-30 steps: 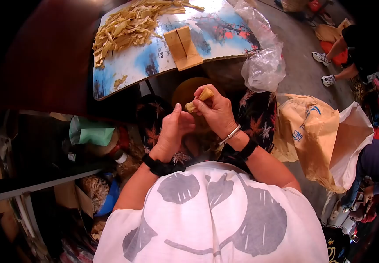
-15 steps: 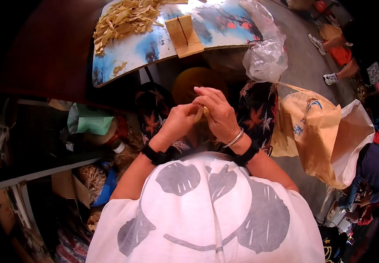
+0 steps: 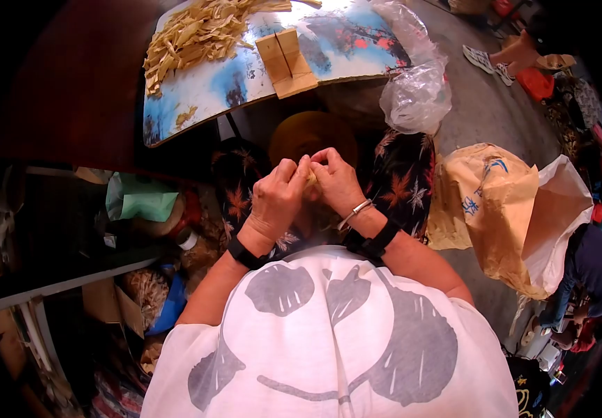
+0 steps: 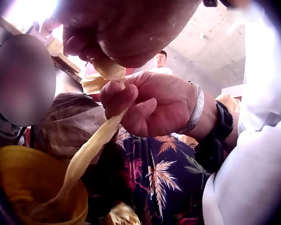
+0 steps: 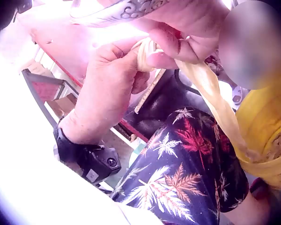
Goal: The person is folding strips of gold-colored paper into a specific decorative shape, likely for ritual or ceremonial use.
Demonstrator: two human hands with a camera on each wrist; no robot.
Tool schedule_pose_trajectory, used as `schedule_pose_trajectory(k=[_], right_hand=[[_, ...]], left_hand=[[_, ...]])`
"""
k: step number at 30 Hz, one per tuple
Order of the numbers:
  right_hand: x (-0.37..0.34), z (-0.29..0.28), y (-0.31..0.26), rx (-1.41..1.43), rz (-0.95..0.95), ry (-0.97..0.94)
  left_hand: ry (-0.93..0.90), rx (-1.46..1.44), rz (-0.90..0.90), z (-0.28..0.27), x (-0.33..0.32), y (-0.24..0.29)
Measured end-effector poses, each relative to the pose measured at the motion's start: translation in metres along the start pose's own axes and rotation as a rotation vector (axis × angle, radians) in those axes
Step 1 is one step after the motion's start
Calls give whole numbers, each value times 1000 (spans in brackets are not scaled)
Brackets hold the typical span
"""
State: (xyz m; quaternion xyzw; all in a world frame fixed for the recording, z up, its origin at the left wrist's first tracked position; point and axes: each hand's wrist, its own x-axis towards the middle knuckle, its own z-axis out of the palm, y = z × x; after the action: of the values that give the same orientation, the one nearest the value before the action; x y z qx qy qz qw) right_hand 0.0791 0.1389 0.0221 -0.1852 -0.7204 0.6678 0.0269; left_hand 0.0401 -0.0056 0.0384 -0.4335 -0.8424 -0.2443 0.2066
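Observation:
Over the lap, both hands meet at a small folded bundle of pale yellow husk [image 4: 107, 70], mostly hidden behind the fingers in the head view. My left hand [image 3: 276, 198] pinches the bundle from one side between thumb and curled fingers. My right hand [image 3: 336, 182], with a silver bracelet at its wrist, grips it from the other side, fingertips close to the left ones. From under the right fingers a long husk strip [image 5: 210, 93] hangs down. Its lower end runs into a yellow bucket [image 4: 37, 164] between the knees, where more pale strands lie.
Ahead stands a painted table [image 3: 210, 104] bearing a heap of husk pieces [image 3: 200, 42] and a slotted wooden block [image 3: 287, 63]. Clear plastic [image 3: 416, 101] hangs at its right edge. A paper sack [image 3: 492, 209] stands right; a green bag [image 3: 144, 198] lies left. Another person's legs [image 3: 506, 59] show far right.
The left hand, apart with straight fingers a second ago, has come up to the right hand and now pinches the bundle too. The bundle's exposed end has turned out of sight behind the fingers.

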Motion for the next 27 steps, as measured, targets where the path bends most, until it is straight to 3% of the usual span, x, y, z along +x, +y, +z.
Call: schedule_pose_trajectory(k=[3,6,9,12,15,16,19,23,25,27], right_hand=[[2,-6,-4,-6,76,-76],[-3,-9,-13,-102,-79,-125],[-3,-6,2,35,-42,-221],[6,-12,15,86,82,-234],[2,-14,10,540,252,-370],[0,-16,12,625,312,-473],[3,-17,10,731,366,-544],[7,-15,5,580,292,-297],[9,-10,10,504,222,-313],[6,-5,4,364,161,-298]], left_hand=[[1,-27,-27,5,-1,-1],[14,-49,-85,13,-1,-4],[-53,-195,-217,11,2,-5],[-57,-535,-290,12,2,-7],[-115,-556,-349,7,-2,-11],[-86,-554,-367,9,-1,-11],[-21,-583,-493,17,0,-9],[-5,-820,-799,20,-3,-7],[-79,-1072,-923,11,-4,-6],[-28,-1041,-881,12,-6,-4]])
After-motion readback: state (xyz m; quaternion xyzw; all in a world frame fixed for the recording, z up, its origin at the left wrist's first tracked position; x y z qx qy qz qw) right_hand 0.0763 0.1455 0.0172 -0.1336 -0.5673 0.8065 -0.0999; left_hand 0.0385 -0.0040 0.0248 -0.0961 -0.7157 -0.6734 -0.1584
